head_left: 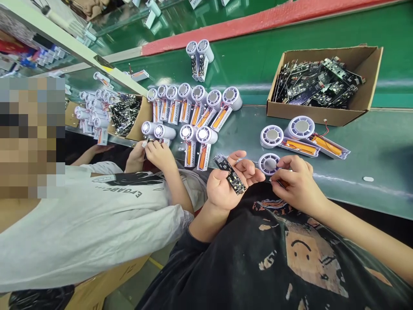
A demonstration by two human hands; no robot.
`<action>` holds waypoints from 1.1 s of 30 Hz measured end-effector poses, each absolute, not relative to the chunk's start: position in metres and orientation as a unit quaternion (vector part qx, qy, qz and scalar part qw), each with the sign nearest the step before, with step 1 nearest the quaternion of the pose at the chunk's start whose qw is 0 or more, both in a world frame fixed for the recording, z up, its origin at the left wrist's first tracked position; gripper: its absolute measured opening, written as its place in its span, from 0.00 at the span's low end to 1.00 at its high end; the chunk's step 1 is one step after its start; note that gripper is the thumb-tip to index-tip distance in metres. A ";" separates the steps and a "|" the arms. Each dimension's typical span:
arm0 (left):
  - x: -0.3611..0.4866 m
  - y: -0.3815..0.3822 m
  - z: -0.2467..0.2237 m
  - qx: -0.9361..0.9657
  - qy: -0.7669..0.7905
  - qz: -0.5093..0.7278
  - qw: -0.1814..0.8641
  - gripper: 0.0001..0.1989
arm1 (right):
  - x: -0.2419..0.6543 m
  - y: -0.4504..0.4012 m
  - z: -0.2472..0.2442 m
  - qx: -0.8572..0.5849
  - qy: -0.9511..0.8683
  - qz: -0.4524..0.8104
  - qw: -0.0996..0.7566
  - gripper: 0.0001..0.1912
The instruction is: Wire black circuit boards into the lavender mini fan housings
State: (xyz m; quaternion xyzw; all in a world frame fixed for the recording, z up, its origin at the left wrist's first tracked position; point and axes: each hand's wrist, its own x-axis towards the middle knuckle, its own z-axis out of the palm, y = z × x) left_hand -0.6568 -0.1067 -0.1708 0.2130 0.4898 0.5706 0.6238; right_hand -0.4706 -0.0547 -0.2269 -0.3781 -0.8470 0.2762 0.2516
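My left hand (226, 183) is turned palm up, holding a black circuit board (230, 174) that lies slantwise across it, with the thumb at its edge. To its right, my right hand (297, 183) has bent fingers closed at the side of a white handheld fan (269, 164) by the table edge. That fan's round grille and silver centre face up; its handle is mostly hidden behind my fingers. Just beyond it lie another fan (271, 136) and a third fan (301, 127), their open handles showing orange batteries and red wires.
A cardboard box (316, 114) of loose circuit boards stands at the back right. Several fans (206, 135) stand in rows left of centre, and two more (202, 51) sit on the green belt (245, 56). On my left, a co-worker's hands (158, 155) handle a part. A small white piece (368, 179) lies right.
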 end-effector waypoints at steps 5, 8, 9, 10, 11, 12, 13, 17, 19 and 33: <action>-0.659 -0.106 -0.172 0.192 0.445 0.581 0.654 0.31 | -0.470 -0.055 -0.228 -0.369 -0.843 0.286 0.265 0.07; -0.662 -0.108 -0.176 0.189 0.445 0.583 0.652 0.29 | -0.468 -0.055 -0.228 -0.351 -0.842 0.305 0.272 0.08; -0.663 -0.109 -0.179 0.194 0.454 0.579 0.648 0.27 | -0.467 -0.055 -0.228 -0.345 -0.845 0.306 0.271 0.08; -0.664 -0.110 -0.182 0.199 0.464 0.574 0.644 0.24 | -0.466 -0.055 -0.228 -0.339 -0.849 0.303 0.269 0.08; -0.665 -0.112 -0.186 0.204 0.473 0.571 0.640 0.21 | -0.465 -0.054 -0.228 -0.335 -0.853 0.298 0.267 0.08; -0.666 -0.114 -0.190 0.210 0.482 0.569 0.632 0.20 | -0.464 -0.054 -0.228 -0.332 -0.856 0.295 0.266 0.09; -0.666 -0.116 -0.193 0.218 0.491 0.571 0.621 0.20 | -0.463 -0.053 -0.228 -0.330 -0.857 0.294 0.265 0.09; -0.668 -0.127 -0.204 0.281 0.531 0.556 0.575 0.17 | -0.462 -0.051 -0.228 -0.330 -0.851 0.303 0.274 0.09; -0.668 -0.131 -0.203 0.317 0.558 0.531 0.553 0.15 | -0.463 -0.052 -0.227 -0.339 -0.848 0.304 0.273 0.09; -0.661 -0.134 -0.202 0.384 0.607 0.432 0.546 0.20 | -0.476 -0.052 -0.221 -0.378 -0.847 0.261 0.267 0.07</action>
